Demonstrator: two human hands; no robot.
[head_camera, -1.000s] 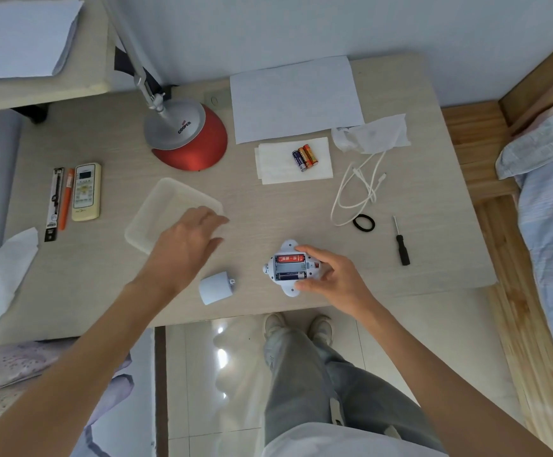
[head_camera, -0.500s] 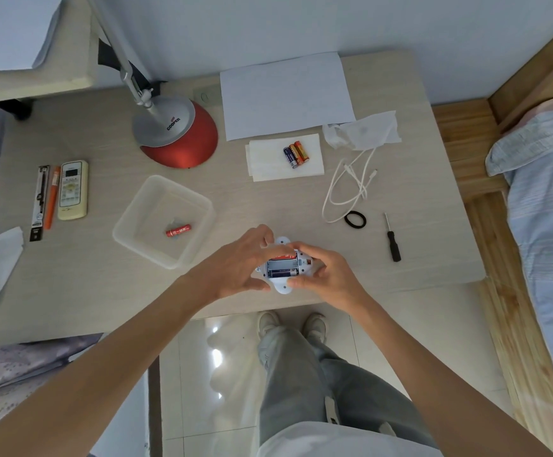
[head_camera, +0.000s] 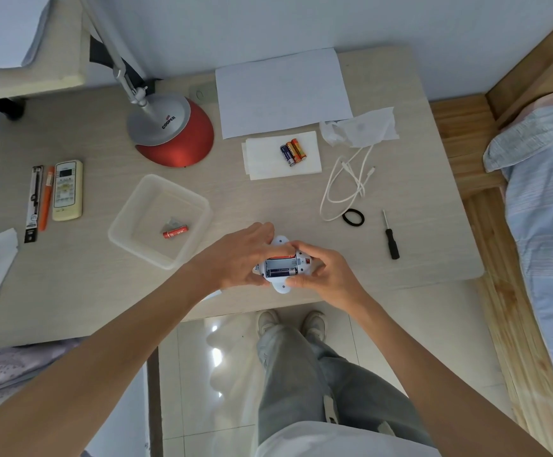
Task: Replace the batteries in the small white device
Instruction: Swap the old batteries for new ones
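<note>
The left hand (head_camera: pixel 235 255) curls its fingers round the 9 o'clock end of the white device (head_camera: pixel 281 285), fingertips at the open battery bay. The right hand (head_camera: pixel 323 272) pinches the 3 o'clock end. The device sits at the table's (head_camera: pixel 268 199) near edge. The left hand has returned from the tray (head_camera: pixel 179 189) at 10 o'clock, where a red battery (head_camera: pixel 175 231) now lies. One old cell is out, and the next removal is probably starting.
</note>
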